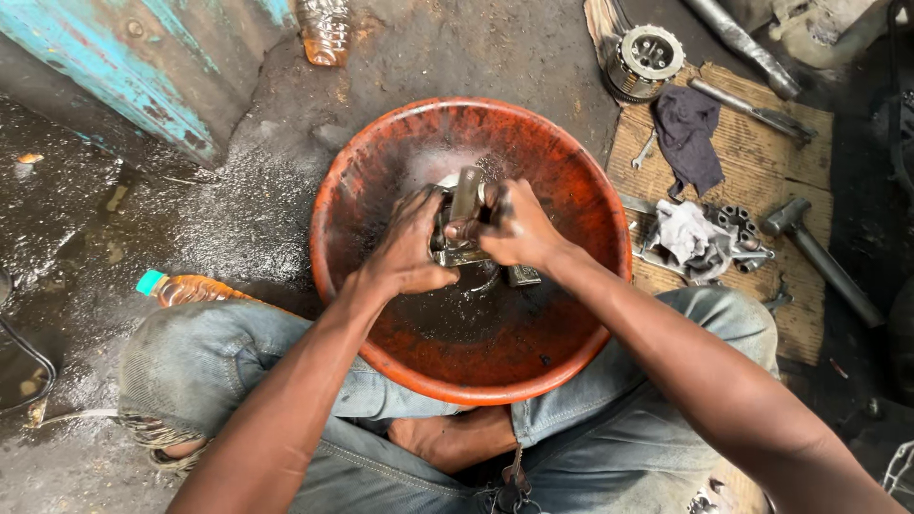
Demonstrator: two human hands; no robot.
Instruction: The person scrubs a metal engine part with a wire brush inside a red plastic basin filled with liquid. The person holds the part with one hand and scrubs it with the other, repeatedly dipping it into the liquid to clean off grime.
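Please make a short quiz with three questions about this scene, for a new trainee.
1. True or false: both hands hold the metal part over the orange basin.
2. Which thing lies on the cardboard mat nearest the round gear part?
A. dark rag
B. hammer
C. bottle with teal cap
3. Fill in: the bottle with teal cap lies beside the person's ____ knee.

Key:
1. True: the left hand and right hand both grip it.
2. A
3. left
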